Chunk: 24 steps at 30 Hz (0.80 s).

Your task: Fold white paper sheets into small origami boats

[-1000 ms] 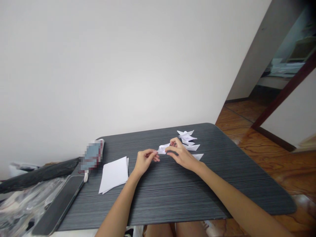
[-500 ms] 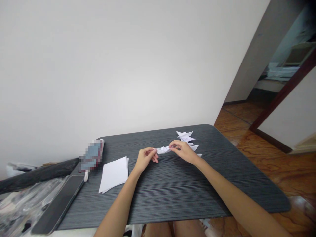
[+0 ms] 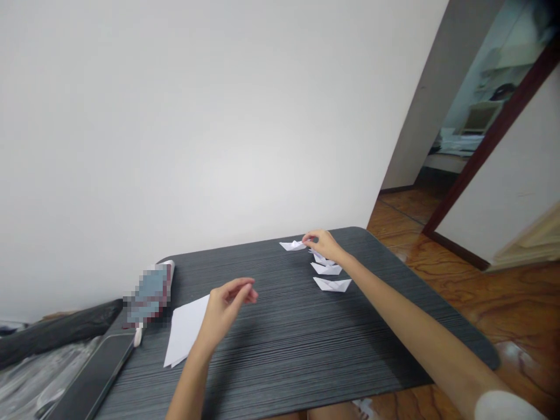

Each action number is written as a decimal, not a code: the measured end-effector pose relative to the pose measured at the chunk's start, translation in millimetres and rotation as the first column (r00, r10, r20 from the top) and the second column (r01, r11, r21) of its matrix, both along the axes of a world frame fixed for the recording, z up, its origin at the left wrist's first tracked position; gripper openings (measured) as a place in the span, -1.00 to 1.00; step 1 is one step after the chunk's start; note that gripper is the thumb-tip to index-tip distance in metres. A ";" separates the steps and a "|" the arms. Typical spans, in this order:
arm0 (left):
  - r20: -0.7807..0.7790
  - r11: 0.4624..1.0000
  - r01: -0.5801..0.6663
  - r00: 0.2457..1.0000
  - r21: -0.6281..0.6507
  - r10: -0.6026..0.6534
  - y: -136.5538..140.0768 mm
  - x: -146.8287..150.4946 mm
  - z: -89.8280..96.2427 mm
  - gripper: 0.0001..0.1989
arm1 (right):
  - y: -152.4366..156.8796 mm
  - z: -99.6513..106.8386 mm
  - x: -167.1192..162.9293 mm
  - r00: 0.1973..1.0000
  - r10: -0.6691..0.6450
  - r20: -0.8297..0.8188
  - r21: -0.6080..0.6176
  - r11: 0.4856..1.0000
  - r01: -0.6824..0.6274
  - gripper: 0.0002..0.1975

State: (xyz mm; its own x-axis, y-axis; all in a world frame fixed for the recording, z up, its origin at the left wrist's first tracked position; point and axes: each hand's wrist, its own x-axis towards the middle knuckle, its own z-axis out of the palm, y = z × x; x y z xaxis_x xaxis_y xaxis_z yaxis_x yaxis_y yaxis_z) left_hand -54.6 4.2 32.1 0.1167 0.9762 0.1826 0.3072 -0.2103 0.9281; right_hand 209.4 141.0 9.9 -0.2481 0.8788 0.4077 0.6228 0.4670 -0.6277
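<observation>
My right hand (image 3: 322, 242) pinches the right tip of a white folded paper boat (image 3: 293, 245) near the table's far edge. To the front of that hand, several more paper boats (image 3: 332, 284) lie in a column, the farthest partly covered by my fingers. My left hand (image 3: 231, 300) hovers over the middle left of the table with curved fingers, thumb and forefinger apart and nothing held. Beside its wrist lies a stack of white paper sheets (image 3: 186, 329), partly hidden behind the hand.
The dark ridged table (image 3: 280, 350) stands against a white wall. On its left edge are a phone (image 3: 98, 376) and a blurred-out packet (image 3: 151, 294). Left of the table lie a black roll (image 3: 61, 332) and clear plastic (image 3: 56, 370). A doorway opens at right.
My right hand has carried the paper boat away to the far side of the table. My left hand has let go of it and drawn back left. The view has shifted slightly right.
</observation>
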 end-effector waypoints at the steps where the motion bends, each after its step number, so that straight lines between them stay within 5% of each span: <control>1: -0.039 1.000 0.010 0.999 -0.016 -0.011 -8.5 -2.6 -1.5 -0.74 | -9.8 4.3 4.6 1.000 0.021 -0.013 0.013 1.000 -0.021 -0.90; 6: -0.179 0.999 -0.028 0.984 -0.025 0.023 -43.7 -18.4 -20.0 -0.77 | -95.4 12.4 39.2 0.995 0.084 0.052 0.053 0.995 -0.087 -0.89; 11: -0.198 0.990 -0.141 0.971 -0.004 0.138 -57.6 -28.4 -30.9 -0.75 | -150.7 -19.2 62.5 0.988 0.010 0.156 0.051 0.999 -0.018 -0.88; 16: -0.226 0.995 -0.097 0.970 -0.030 0.087 -64.1 -23.5 -32.1 -0.74 | -144.5 -39.2 63.0 0.987 -0.032 0.155 0.088 0.996 0.019 -0.88; 24: -0.248 0.996 -0.061 0.968 -0.064 0.043 -80.6 -28.1 -35.7 -0.75 | -112.1 -39.7 74.2 0.993 0.011 0.121 0.087 0.996 -0.022 -0.88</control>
